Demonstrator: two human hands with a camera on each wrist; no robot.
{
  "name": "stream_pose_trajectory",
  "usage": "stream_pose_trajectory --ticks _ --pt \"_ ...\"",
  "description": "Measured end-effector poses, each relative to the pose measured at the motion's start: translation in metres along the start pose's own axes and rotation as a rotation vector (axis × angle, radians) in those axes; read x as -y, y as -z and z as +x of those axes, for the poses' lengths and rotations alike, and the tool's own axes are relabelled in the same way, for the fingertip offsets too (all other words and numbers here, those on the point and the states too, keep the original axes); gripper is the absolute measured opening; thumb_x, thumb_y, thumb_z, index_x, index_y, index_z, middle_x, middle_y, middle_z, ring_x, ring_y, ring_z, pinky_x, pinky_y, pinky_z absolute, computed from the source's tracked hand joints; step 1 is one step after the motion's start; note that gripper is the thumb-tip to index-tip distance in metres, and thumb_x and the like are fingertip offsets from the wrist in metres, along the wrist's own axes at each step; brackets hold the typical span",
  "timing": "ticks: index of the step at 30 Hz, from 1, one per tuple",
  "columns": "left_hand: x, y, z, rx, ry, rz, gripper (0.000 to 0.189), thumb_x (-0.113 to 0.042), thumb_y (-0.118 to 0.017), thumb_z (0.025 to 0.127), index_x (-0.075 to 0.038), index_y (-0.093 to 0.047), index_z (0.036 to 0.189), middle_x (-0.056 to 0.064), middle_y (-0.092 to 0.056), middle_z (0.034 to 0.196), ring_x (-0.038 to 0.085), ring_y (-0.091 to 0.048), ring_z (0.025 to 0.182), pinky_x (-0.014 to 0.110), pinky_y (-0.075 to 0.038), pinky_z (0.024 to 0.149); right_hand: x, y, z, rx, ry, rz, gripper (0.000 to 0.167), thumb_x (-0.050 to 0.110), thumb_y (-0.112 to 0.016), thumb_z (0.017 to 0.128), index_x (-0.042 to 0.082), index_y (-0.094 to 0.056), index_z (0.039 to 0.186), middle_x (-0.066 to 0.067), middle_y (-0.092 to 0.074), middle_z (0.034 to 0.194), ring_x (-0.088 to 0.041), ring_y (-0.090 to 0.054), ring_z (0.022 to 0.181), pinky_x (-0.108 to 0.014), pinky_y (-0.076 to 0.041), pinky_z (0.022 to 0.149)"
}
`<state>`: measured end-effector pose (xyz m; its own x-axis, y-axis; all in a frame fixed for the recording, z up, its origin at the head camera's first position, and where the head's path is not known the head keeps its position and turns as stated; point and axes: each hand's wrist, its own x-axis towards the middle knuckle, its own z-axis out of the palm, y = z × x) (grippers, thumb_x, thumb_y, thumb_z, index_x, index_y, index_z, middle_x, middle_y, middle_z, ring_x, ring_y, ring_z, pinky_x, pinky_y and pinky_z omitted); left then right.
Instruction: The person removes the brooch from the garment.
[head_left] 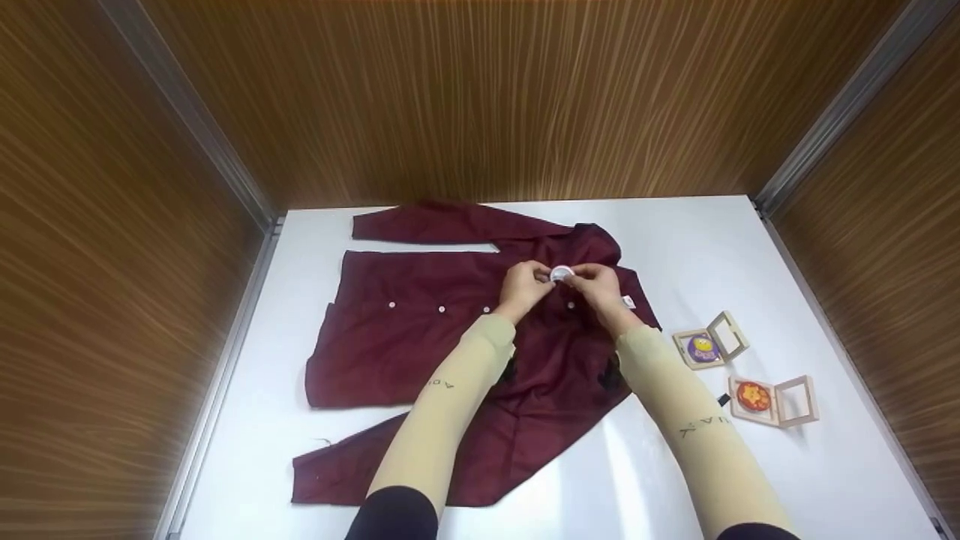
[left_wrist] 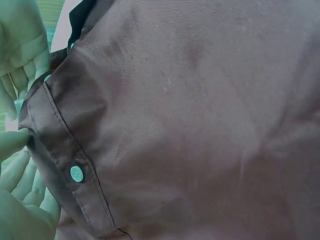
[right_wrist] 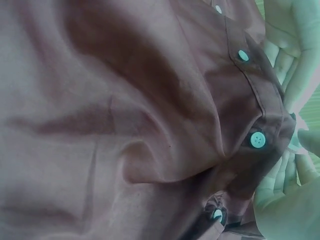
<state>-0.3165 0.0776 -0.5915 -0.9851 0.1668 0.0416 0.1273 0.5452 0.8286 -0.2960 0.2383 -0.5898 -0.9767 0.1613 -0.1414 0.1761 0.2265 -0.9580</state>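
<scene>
A maroon shirt (head_left: 420,337) with white buttons lies spread on the table, collar to the right. Over its button strip, my right hand (head_left: 598,289) pinches a small round badge (head_left: 562,273), whitish with a pink rim. From the badge's other side, my left hand (head_left: 523,289) meets it with its fingertips. In the left wrist view, the left hand (left_wrist: 25,200) pinches the raised edge of the shirt front (left_wrist: 55,145). In the right wrist view, the right hand (right_wrist: 287,210) is beside the fabric edge near a button (right_wrist: 258,140); the badge is mostly hidden there.
Right of the shirt stand two opened wooden cases, one holding a purple and yellow badge (head_left: 703,348), the other a red and yellow badge (head_left: 754,396). A small black piece (head_left: 724,400) lies beside them. Wood-patterned panels (head_left: 480,97) enclose the white table (head_left: 712,240).
</scene>
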Motion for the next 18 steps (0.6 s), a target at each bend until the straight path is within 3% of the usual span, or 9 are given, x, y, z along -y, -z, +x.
stream_pose_trajectory --ticks 8,13,18 --pt "0.0 -0.002 -0.001 0.005 -0.002 0.017 0.019 -0.005 -0.079 0.09 -0.001 -0.08 0.109 0.012 -0.083 0.101 0.022 -0.079 0.096 0.022 -0.06 0.084 0.003 0.007 -0.001 -0.044 -0.038 0.024 0.029 0.005 -0.068 0.1 -0.015 -0.068 0.121 0.012 -0.062 0.08 -0.001 -0.056 0.07 -0.013 -0.049 0.068" --pt "-0.003 -0.003 -0.001 0.022 0.01 0.017 0.021 -0.005 -0.077 0.091 -0.001 -0.08 0.112 0.011 -0.083 0.104 0.021 -0.079 0.098 0.021 -0.059 0.086 0.003 0.01 -0.002 -0.027 -0.058 0.032 0.031 0.007 -0.067 0.101 -0.015 -0.066 0.123 0.012 -0.063 0.081 0.0 -0.058 0.07 -0.013 -0.05 0.068" --pt "-0.005 -0.004 0.0 0.044 0.009 0.009 0.021 -0.006 -0.077 0.092 -0.001 -0.08 0.112 0.011 -0.083 0.106 0.022 -0.078 0.099 0.022 -0.059 0.087 0.005 0.012 -0.004 -0.007 -0.089 0.109 0.032 0.005 -0.067 0.101 -0.017 -0.064 0.124 0.01 -0.063 0.075 0.001 -0.059 0.064 -0.012 -0.051 0.063"
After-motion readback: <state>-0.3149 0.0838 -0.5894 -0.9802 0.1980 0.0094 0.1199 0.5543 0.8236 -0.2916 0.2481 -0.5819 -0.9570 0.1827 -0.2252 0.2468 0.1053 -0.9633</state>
